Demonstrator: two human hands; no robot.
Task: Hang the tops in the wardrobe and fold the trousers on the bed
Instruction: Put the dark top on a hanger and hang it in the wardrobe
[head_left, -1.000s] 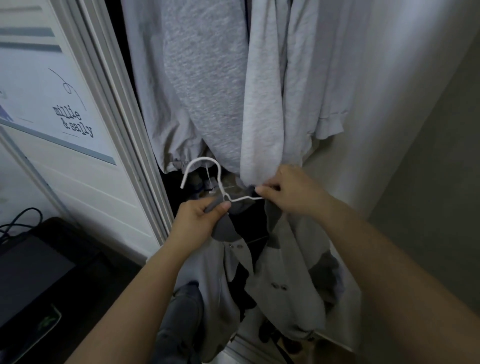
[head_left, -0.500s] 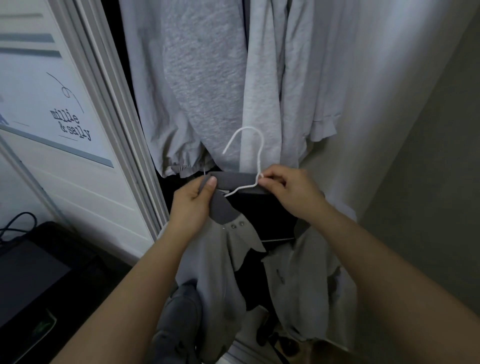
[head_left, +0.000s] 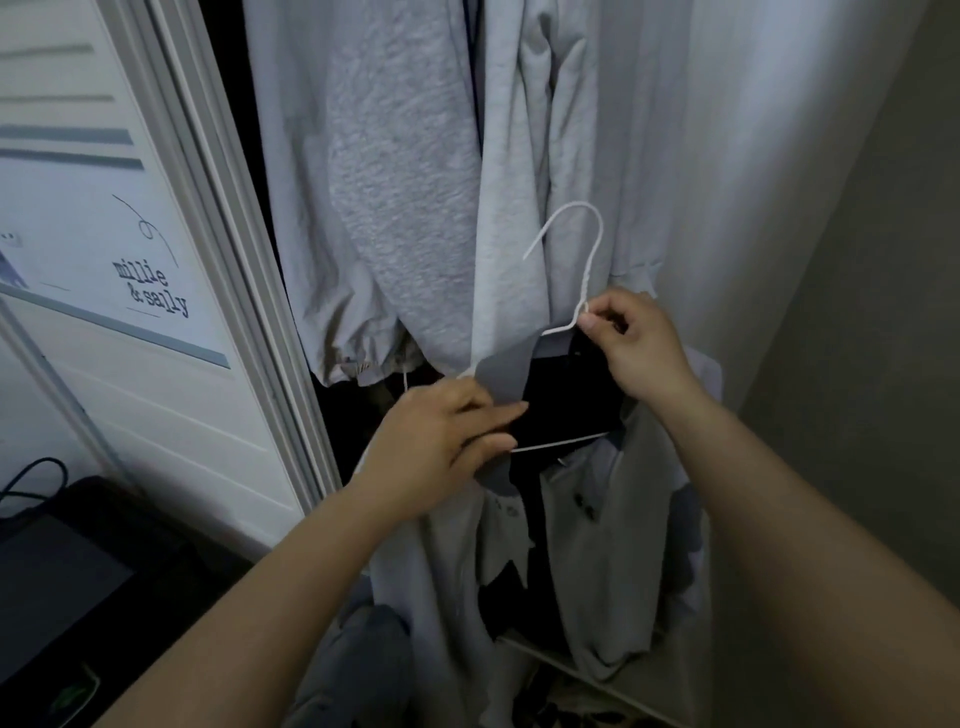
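Observation:
A grey button-up top (head_left: 597, 561) with a darker collar (head_left: 506, 371) hangs open on a white wire hanger (head_left: 584, 270) in front of the open wardrobe. My right hand (head_left: 636, 353) pinches the hanger at the base of its hook. My left hand (head_left: 441, 441) grips the left side of the collar and the shoulder of the top, over the hanger's left arm. The hook points up and left, free of any rail. The hanger's lower bar (head_left: 561, 442) shows across the dark opening of the top.
Several light grey tops (head_left: 405, 182) hang in the wardrobe behind. A white sliding door (head_left: 130, 322) with lettering stands at the left. A dark bag with a cable (head_left: 67, 561) lies at lower left. A pale wall (head_left: 857, 260) is at the right.
Both hands have lifted the hanger and top up and to the right. The hook has swung from left of centre to above my right hand. My left hand slid lower on the collar.

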